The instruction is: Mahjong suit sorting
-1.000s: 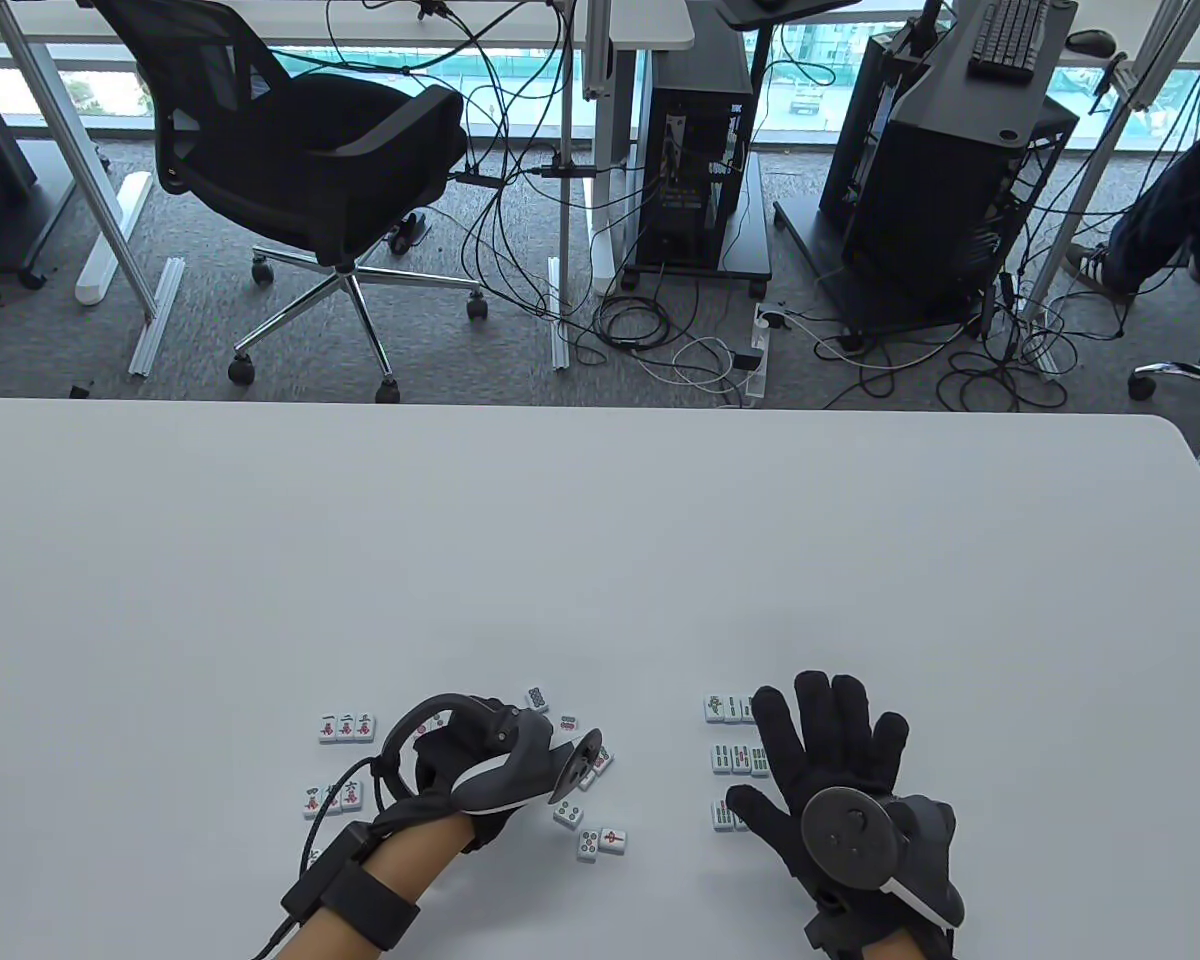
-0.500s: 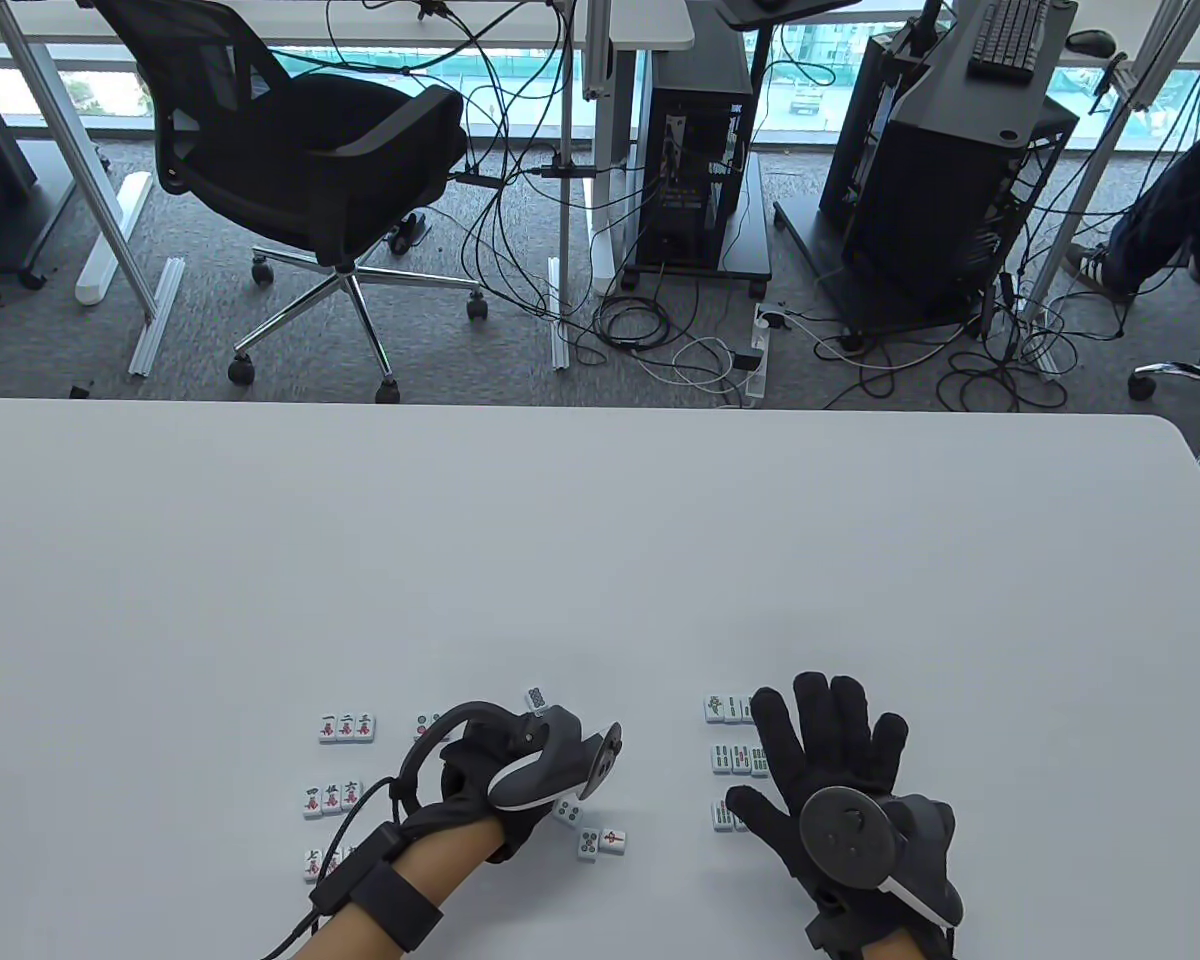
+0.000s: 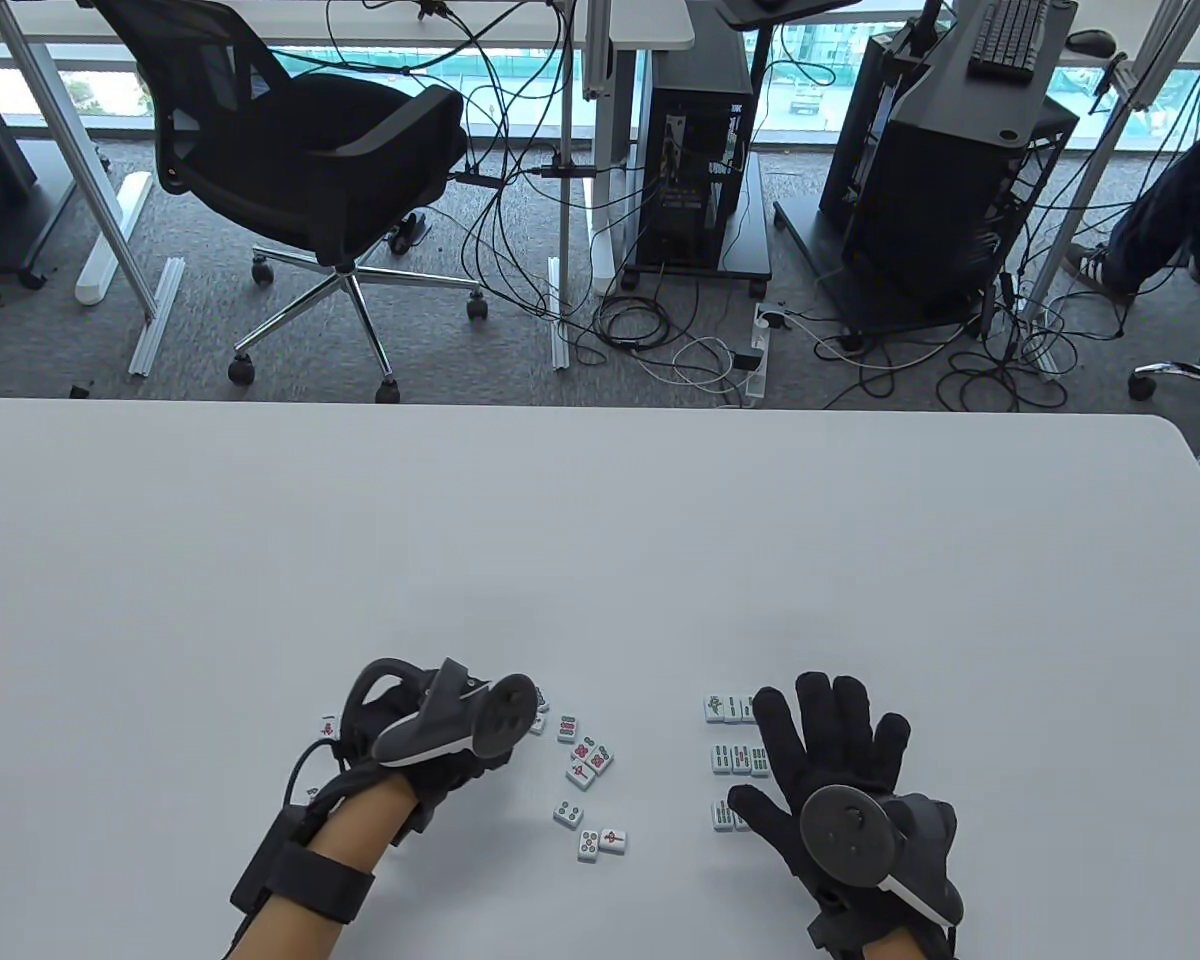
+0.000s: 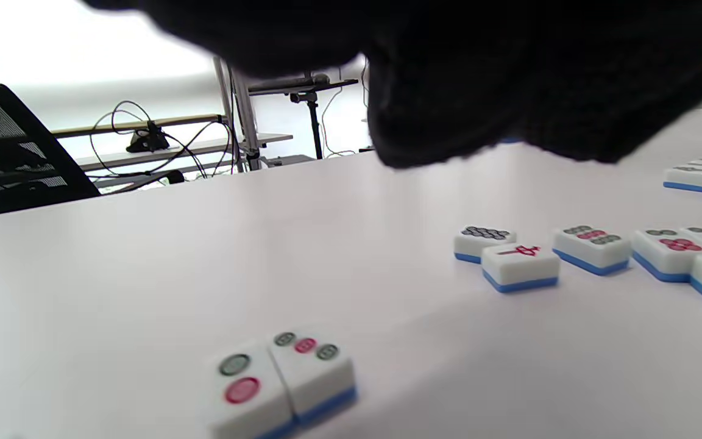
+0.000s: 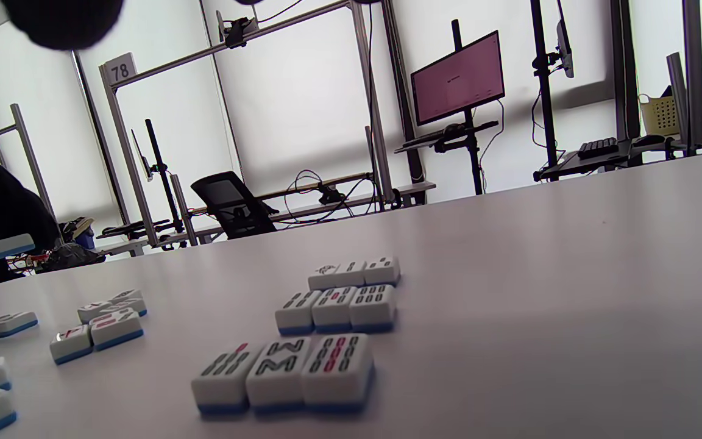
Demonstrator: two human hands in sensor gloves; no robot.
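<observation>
Here, hands [image 3: 430,730] [image 3: 820,760] near table [image 3: 600,520] bottom edge.

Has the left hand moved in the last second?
Yes. The left hand has shifted left and away from the person, uncovering loose tiles it hid; the pair of tiles nearer the person stayed put.

On the table [image 3: 600,520], three rows of three bamboo tiles [image 5: 336,309] are lying under the right hand [image 3: 825,760]. Loose tiles [image 3: 585,757] are sitting between both hands; the left hand [image 3: 410,740] is apparently covering others.
</observation>
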